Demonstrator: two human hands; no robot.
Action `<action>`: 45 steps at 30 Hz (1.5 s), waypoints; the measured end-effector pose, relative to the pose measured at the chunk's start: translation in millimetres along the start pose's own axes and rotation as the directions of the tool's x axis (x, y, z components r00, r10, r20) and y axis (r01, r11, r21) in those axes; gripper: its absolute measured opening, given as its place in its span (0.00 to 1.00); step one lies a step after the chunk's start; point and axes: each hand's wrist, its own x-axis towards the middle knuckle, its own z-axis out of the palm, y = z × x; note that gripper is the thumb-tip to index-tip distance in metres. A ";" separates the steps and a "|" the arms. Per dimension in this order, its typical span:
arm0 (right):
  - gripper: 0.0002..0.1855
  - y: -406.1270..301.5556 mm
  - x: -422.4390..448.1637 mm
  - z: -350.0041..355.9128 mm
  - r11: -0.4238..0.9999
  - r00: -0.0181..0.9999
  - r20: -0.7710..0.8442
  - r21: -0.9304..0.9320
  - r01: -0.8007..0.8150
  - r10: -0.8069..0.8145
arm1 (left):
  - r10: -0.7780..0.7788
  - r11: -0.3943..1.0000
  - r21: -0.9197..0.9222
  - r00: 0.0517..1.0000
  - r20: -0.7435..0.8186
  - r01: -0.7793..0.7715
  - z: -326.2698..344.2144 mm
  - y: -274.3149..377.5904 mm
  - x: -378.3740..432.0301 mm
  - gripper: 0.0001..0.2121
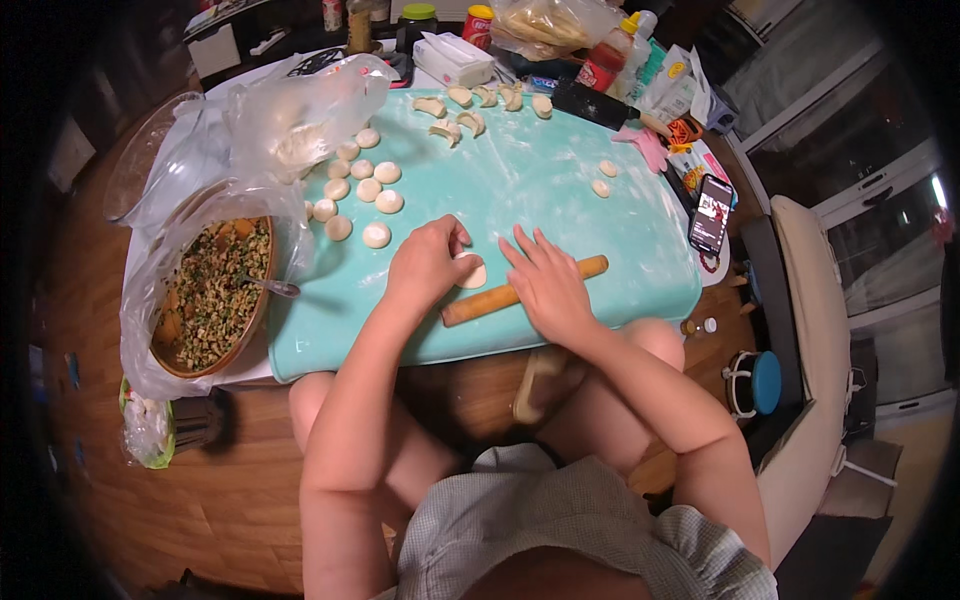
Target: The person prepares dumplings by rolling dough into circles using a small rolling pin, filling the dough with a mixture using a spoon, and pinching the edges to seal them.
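My left hand (429, 261) pinches the edge of a flattened dough disc (474, 277) between thumb and curled fingers. Just in front of the disc lies a wooden rolling pin (480, 306), set slantwise on a floured teal mat (480, 202). Across the pin's middle rests the palm of my right hand (550, 285), its fingers spread and reaching past it. Several round dough pieces (376, 235) are scattered to the left of my left hand. At the far side sit several folded dumplings (471, 122). Two small dough lumps (601, 187) lie to the right.
At left, a bowl of chopped filling (217, 300) has a spoon (274, 286) in it, with plastic around it. Behind stands a flour-dusted plastic bag (300, 127). A dark box (596, 105), a sauce bottle (609, 56) and a tissue pack (453, 60) line the back; a phone (710, 215) is at right.
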 end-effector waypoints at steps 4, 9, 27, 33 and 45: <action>0.27 6.2 49.7 6.8 0.988 0.995 0.012 -0.123 -0.098 0.100 | 0.260 0.959 0.164 0.948 -0.185 -0.232 5.4 -15.9 4.0 0.09; 0.29 15.1 92.0 13.9 0.991 0.992 -0.009 -0.046 -0.127 0.126 | 0.200 0.978 0.114 0.944 -0.264 -0.175 0.7 -26.4 14.2 0.07; 0.32 0.9 -2.0 -1.5 0.998 0.996 -0.075 0.043 0.041 -0.037 | 0.043 0.996 -0.073 0.994 -0.097 -0.050 6.9 -1.8 -3.0 0.09; 0.33 9.4 67.5 10.1 0.995 0.997 -0.071 -0.097 0.008 -0.015 | 0.158 0.983 0.116 0.978 -0.138 -0.142 5.1 -14.2 2.6 0.09; 0.34 -3.1 -4.7 -1.2 0.998 0.995 -0.080 -0.021 0.062 -0.063 | 0.198 0.973 0.116 0.980 0.036 -0.201 1.2 -6.8 5.2 0.09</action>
